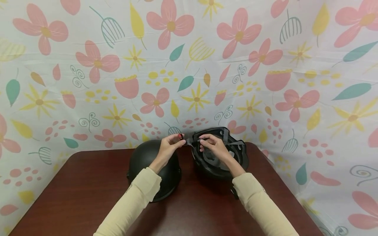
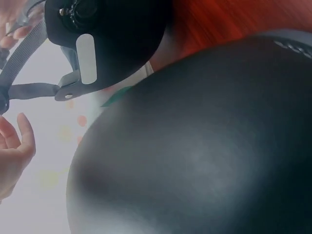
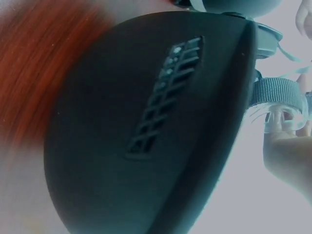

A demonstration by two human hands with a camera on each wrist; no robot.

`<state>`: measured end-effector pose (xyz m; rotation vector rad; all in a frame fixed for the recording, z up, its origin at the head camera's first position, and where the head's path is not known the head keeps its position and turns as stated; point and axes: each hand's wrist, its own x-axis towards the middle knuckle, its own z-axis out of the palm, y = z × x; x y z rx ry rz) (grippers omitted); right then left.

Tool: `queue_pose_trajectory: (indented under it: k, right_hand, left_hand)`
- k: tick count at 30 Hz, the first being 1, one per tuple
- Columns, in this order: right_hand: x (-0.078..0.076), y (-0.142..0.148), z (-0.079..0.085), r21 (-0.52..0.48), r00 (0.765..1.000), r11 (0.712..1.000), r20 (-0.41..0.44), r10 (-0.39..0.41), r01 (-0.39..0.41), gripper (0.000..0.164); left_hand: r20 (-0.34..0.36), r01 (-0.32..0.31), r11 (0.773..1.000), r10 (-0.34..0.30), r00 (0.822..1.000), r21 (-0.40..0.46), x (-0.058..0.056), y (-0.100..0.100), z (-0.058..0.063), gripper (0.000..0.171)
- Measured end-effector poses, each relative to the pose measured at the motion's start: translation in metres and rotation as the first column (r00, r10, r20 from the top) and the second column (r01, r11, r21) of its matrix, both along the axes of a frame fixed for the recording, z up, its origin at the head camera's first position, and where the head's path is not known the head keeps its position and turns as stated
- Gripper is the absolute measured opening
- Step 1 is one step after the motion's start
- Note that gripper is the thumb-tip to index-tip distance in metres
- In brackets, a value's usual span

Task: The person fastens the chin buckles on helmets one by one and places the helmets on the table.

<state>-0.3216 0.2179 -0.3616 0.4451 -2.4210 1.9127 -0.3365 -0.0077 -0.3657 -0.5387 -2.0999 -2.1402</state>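
An upturned black helmet [image 1: 243, 154] lies on the right of the table, its inside pads and grey chin straps [image 1: 225, 135] showing. My left hand [image 1: 169, 147] is above the gap between the helmets and pinches a small black-and-red piece, seemingly a buckle [image 1: 180, 137], at the strap's end. Over the upturned helmet's opening, my right hand [image 1: 217, 148] pinches the strap with curled fingers. In the right wrist view the right hand [image 3: 287, 153] is beside a webbing strap [image 3: 278, 91]. The left wrist view shows the left hand [image 2: 14, 153] just below the strap [image 2: 31, 91].
Another black helmet [image 1: 147, 157] sits dome up on the left, beneath my left forearm. Both helmets stand near the back of the dark red-brown table [image 1: 88, 190]. A flower-patterned cloth [image 1: 189, 65] hangs directly behind the table and along its right side.
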Motion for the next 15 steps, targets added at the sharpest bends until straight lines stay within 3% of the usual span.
queue_pose_trajectory:
  k: [11, 15]
  right_hand:
    - [0.006, -0.005, -0.001, 0.004, 1.0, 1.0, 0.023, -0.009, 0.009, 0.044]
    - [0.008, -0.006, -0.002, 0.007, 0.999, 1.0, 0.026, 0.022, -0.022, 0.041]
  left_hand:
    - [-0.097, -0.049, 0.987, 0.034, 0.995, -0.151, 0.002, 0.0, -0.008, 0.027]
    - [-0.083, -0.033, 0.981, 0.018, 0.996, -0.193, 0.002, -0.002, -0.01, 0.026]
